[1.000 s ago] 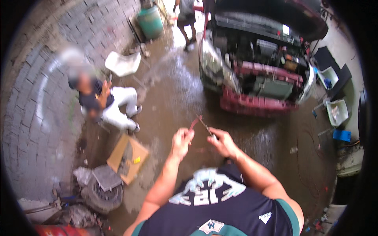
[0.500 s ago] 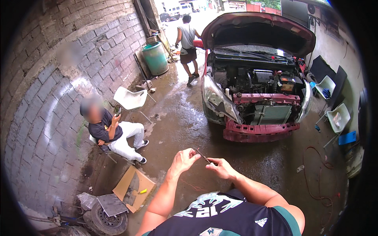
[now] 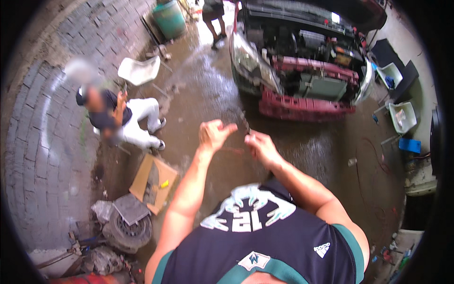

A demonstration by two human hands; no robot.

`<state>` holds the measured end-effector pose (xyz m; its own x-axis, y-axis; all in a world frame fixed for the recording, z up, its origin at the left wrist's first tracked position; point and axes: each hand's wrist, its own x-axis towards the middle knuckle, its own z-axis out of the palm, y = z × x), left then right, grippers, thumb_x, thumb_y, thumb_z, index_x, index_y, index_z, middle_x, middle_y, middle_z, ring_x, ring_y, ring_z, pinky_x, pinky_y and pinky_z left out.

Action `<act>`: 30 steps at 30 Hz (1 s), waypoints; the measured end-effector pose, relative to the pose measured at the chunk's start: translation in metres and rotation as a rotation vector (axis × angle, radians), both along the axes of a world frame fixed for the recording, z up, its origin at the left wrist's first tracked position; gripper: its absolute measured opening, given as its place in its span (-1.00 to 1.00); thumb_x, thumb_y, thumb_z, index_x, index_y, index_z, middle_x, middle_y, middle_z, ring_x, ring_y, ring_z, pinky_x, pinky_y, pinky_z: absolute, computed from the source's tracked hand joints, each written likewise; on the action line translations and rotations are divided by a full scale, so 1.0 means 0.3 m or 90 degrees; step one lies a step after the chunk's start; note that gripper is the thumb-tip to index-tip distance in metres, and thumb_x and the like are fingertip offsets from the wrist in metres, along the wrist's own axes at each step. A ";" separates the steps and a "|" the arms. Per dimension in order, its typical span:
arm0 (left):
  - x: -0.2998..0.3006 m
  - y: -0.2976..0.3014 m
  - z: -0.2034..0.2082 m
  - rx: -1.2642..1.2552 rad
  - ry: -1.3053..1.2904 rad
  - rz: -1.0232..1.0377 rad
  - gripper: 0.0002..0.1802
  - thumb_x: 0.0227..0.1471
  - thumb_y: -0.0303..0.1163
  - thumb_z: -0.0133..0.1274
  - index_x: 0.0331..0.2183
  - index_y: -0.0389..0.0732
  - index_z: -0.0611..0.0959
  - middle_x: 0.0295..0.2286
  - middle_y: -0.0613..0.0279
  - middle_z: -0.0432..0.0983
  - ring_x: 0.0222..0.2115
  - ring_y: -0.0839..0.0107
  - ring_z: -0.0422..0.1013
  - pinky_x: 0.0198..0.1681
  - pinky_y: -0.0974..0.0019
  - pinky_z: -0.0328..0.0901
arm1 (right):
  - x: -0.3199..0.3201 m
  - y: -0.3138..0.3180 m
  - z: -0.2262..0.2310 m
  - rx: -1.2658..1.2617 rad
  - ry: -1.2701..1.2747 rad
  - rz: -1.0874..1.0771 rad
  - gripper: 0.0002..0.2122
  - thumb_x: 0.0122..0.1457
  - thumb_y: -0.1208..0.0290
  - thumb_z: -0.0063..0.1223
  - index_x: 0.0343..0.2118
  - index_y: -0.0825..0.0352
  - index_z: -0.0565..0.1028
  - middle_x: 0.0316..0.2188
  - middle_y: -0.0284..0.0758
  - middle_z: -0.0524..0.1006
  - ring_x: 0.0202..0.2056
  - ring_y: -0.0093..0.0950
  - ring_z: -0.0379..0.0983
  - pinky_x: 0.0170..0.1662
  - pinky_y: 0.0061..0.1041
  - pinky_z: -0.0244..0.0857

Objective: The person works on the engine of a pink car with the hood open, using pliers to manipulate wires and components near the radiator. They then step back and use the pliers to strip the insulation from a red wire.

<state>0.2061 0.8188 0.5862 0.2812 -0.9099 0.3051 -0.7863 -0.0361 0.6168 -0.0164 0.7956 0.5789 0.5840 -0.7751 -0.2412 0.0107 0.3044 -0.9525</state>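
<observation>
A thin, dark, stick-like piece [image 3: 245, 124] points up and away from my right hand [image 3: 263, 148], pinched between thumb and fingers. Motion blur hides what kind of thing it is. My left hand [image 3: 213, 135] is just to the left, apart from the piece. Its thumb stretches toward the right hand, and I see nothing in its grasp. Both arms reach forward over the wet floor. Beyond them stands a red car [image 3: 307, 106] with its hood up and its front bumper cover off, baring the radiator and crash beam.
At left a seated person [image 3: 113, 111] holds a phone, near a white chair [image 3: 139, 70]. A cardboard piece [image 3: 137, 182] and a wheel [image 3: 127, 232] lie below. White chairs [image 3: 403, 117] line the right wall; a red hose [image 3: 362, 189] crosses the floor. Another person [image 3: 213, 21] stands far off.
My left hand has come off the thin piece, which stays in the right hand and now points more upright. The view has tipped downward, so the car sits higher in it.
</observation>
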 end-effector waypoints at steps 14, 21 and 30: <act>0.008 0.071 -0.104 0.036 0.431 -0.103 -0.74 0.19 -0.24 0.09 -0.35 -0.25 0.66 -0.61 0.49 0.37 -0.56 0.66 0.22 -0.48 0.47 0.19 | -0.107 -0.064 -0.097 0.198 -0.075 0.054 -0.58 0.22 0.31 0.03 0.15 0.16 0.33 -0.15 -0.41 0.48 -0.14 -0.58 0.43 -0.13 -0.52 0.28; -0.018 0.130 -0.026 0.047 0.530 -0.165 -0.77 0.21 -0.32 0.04 -0.32 -0.26 0.70 -0.58 0.52 0.38 -0.50 0.70 0.22 -0.41 0.54 0.12 | -0.044 -0.060 -0.084 0.127 -0.163 0.052 -0.73 0.11 0.39 0.14 -0.17 0.29 0.36 -0.29 -0.33 0.50 -0.21 -0.55 0.43 -0.12 -0.54 0.23; -0.088 0.149 0.023 0.078 0.567 -0.184 -0.78 0.19 -0.34 0.06 -0.32 -0.28 0.68 -0.55 0.50 0.41 -0.49 0.68 0.23 -0.41 0.52 0.14 | 0.089 -0.074 0.025 -0.017 -0.261 -0.008 -0.60 0.12 0.61 0.10 0.06 0.36 0.39 -0.29 -0.34 0.52 -0.24 -0.56 0.46 -0.05 -0.50 0.34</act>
<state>0.1796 0.8636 0.5932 0.1235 -0.9922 -0.0159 -0.0160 -0.0180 0.9997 0.0102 0.7732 0.5863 0.6174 -0.7861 0.0296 0.3951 0.2774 -0.8757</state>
